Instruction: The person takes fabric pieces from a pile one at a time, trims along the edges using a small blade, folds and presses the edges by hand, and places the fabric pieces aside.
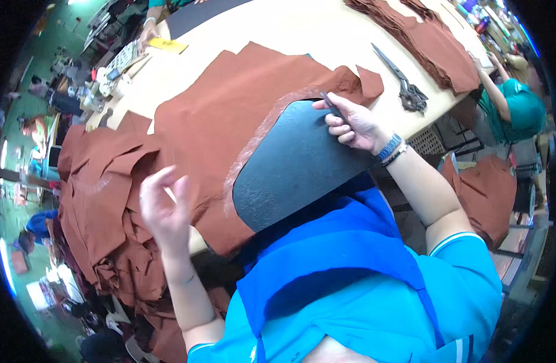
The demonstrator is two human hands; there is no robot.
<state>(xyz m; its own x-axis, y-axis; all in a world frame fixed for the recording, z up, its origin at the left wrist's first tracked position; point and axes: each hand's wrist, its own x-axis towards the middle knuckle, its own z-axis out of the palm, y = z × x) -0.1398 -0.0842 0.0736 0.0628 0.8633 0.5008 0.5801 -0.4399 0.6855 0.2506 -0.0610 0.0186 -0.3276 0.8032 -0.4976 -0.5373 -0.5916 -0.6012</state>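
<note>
A large reddish-brown sheet, leather or cloth [205, 115], is spread on the table. On it lies a dark, smooth panel with rounded corners [296, 169], its near edge reaching the table's front. Pale, streaky marks [253, 142] run along the panel's curved far edge. My right hand [353, 124] is closed around a short, thin dark tool [333, 107], over the panel's upper right corner; its exact kind is unclear. My left hand [164, 209] is raised left of the panel, fingers loosely bent and apart, somewhat blurred, holding nothing.
Large dark scissors [405, 85] lie on the table [290, 27] at right. Stacked brown pieces [423, 42] are behind them. A crumpled brown heap [108, 206] hangs at left. A co-worker's hand [148, 33] is near a yellow piece [169, 45]; another person [513, 109] works at right.
</note>
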